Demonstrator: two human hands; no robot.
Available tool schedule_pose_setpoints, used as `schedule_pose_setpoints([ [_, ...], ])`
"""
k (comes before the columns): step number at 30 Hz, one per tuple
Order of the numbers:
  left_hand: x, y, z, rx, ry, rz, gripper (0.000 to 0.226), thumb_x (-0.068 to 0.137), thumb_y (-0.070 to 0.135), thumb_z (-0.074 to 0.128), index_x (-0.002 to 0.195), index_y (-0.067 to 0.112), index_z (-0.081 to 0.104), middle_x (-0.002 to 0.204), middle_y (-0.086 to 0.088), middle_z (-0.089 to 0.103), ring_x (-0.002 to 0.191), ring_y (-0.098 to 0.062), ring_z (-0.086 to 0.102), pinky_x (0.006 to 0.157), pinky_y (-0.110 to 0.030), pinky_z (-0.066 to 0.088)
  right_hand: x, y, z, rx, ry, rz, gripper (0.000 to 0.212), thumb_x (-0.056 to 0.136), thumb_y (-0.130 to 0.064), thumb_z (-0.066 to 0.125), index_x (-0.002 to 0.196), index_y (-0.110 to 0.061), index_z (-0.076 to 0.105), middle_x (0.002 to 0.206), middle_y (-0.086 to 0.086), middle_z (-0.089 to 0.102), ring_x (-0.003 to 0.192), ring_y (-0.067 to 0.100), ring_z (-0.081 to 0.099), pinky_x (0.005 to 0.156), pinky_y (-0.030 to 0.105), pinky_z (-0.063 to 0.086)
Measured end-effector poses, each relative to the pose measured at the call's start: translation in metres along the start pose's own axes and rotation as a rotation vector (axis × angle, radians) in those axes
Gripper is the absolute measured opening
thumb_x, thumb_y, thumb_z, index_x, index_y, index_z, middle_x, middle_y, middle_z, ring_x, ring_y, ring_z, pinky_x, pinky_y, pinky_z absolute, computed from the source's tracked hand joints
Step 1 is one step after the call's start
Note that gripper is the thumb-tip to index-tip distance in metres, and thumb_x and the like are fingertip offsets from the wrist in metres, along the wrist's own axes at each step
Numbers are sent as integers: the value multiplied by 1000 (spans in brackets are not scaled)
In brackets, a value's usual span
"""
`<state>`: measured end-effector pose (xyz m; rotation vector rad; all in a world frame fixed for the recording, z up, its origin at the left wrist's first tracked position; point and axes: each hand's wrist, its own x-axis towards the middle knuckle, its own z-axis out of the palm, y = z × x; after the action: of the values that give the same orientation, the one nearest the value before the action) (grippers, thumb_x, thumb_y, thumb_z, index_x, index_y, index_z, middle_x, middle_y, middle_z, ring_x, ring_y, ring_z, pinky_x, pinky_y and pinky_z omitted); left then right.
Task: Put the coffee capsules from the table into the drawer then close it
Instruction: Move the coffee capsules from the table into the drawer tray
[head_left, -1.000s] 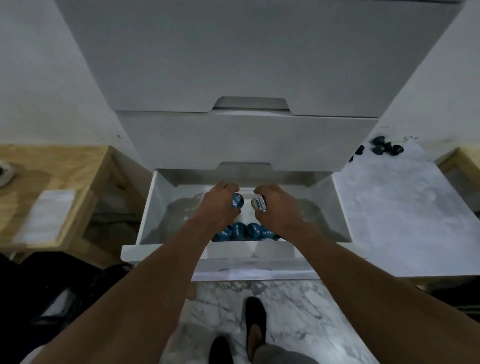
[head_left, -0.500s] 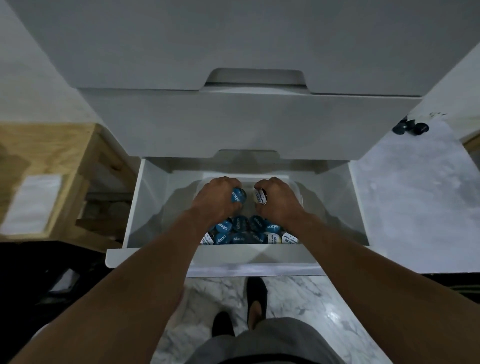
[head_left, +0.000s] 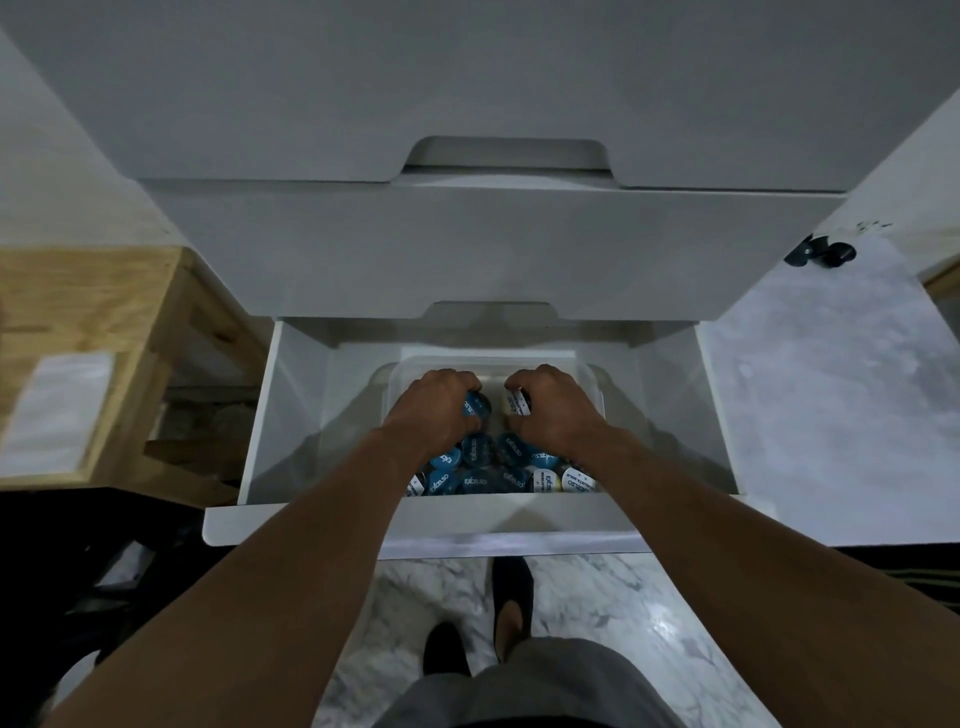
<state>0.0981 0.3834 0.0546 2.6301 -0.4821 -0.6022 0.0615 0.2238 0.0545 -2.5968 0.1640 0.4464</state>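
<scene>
The bottom drawer (head_left: 291, 415) of a white cabinet stands pulled out. Inside it sits a clear plastic tub (head_left: 587, 369) with several blue and white coffee capsules (head_left: 478, 480) piled at its near end. My left hand (head_left: 431, 410) grips a blue capsule (head_left: 476, 407) above the tub. My right hand (head_left: 553, 408) grips a white capsule (head_left: 517, 404) beside it. The two hands are close together, knuckles up. More dark capsules (head_left: 823, 252) lie on the marble table (head_left: 831, 395) at the far right.
Two shut drawers (head_left: 493, 249) sit above the open one. A wooden side table (head_left: 78, 332) with a white sheet stands on the left. My feet are on the marble floor (head_left: 597, 613) just in front of the drawer's front panel (head_left: 426, 525).
Both hands have gone lower and deeper into the tub, each with its capsule. The view has moved closer and more of the capsule pile shows.
</scene>
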Motion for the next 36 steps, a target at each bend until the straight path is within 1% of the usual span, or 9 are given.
schedule_pose_setpoints([
  [5,2,0,-2,-26,15,1,35,90,22,61,125,16,59,123,-13,62,110,-28,58,95,-34,47,1,-1,-1,3,16,-4,36,89,-13,58,125,-14,59,124,13,58,118,29,52,101,33,40],
  [8,1,-1,-2,-23,7,0,34,90,17,60,125,16,59,120,-14,63,107,-29,60,94,-35,49,0,-3,-2,10,10,-15,35,89,-13,59,123,-14,61,124,12,61,116,28,55,100,33,44],
  [14,-1,-1,-2,-10,-36,18,33,88,21,62,121,19,62,118,-12,65,104,-27,61,91,-35,50,-6,-4,-1,40,-40,-17,34,87,-15,62,121,-15,63,119,10,64,108,24,60,95,30,48],
  [18,-3,1,-4,3,-44,11,34,88,20,62,122,19,61,121,-11,63,108,-28,60,92,-34,50,-7,-6,-3,27,-54,-33,36,87,-14,62,124,-14,61,121,10,64,110,25,59,94,30,47],
  [22,-5,5,-5,3,-12,-22,42,89,19,61,130,17,55,132,-12,56,119,-28,54,102,-34,44,-5,-5,-3,11,-59,-48,42,87,-15,63,128,-13,57,123,12,62,113,26,58,97,31,46],
  [25,-9,7,-6,31,38,-36,42,89,20,61,130,17,55,132,-11,54,117,-28,54,101,-34,43,-5,-4,-6,8,-55,-61,42,87,-16,63,129,-13,55,125,13,60,114,27,56,97,32,45],
  [30,-21,9,-10,93,111,-40,37,88,25,63,125,18,59,126,-10,58,108,-26,58,95,-36,46,-14,-1,-13,-33,3,-75,38,88,-16,62,125,-15,58,125,12,60,114,27,56,97,32,44],
  [33,-36,11,-16,122,153,-20,37,89,27,62,124,18,58,127,-10,58,113,-27,56,97,-37,44,-31,2,-17,-48,59,-65,34,89,-20,60,122,-17,59,124,9,60,112,26,57,91,30,45],
  [36,-55,16,-24,176,210,20,38,91,28,58,127,16,56,127,-11,57,114,-30,55,97,-39,44,-55,1,-22,-90,161,-58,32,89,-22,57,121,-16,59,123,10,59,112,27,56,94,31,43],
])
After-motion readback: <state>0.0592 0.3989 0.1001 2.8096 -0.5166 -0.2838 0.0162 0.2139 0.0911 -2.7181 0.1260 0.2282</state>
